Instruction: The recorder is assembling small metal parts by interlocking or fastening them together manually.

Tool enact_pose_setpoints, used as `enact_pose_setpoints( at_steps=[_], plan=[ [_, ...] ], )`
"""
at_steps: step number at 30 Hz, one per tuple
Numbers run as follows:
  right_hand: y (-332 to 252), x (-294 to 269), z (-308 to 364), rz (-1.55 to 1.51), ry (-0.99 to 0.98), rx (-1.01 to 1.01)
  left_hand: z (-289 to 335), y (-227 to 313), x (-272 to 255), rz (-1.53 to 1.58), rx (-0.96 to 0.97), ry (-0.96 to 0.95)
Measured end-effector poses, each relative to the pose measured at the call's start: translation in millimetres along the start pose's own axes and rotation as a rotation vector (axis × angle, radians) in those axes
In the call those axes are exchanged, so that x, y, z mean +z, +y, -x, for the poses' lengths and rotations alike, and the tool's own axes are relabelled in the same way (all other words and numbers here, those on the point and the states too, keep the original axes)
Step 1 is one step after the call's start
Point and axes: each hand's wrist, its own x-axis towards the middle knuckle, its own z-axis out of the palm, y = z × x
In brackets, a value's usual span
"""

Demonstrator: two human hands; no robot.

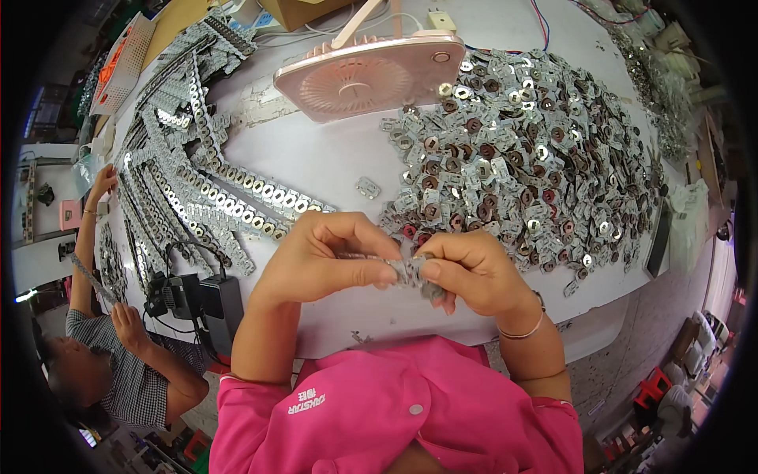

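Work judged partway: loose metal pieces heaped right of the pink fan; joined metal strips left of it appear to be the remainder. Held metal section, partly hidden, is on the fan's near side, pinched by thumb and fingers of both left hand and right hand, barely parted.
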Motion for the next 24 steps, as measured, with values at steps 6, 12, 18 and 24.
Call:
enact_pose_setpoints(
  at_steps=[6,12,18,24],
  plan=[
    [6,0,-4,0.014,0.267,-0.081,-11,-1,17,-0.653,0.536,0.174],
    [10,1,-6,0.369,0.365,-0.231,-16,-4,27,-0.939,0.683,0.332],
    [12,3,-5,0.101,0.369,-0.116,-18,-8,30,-0.858,0.698,0.41],
    [9,8,-7,-0.085,0.395,-0.068,-20,-9,34,-0.843,0.708,0.399]
  ],
)
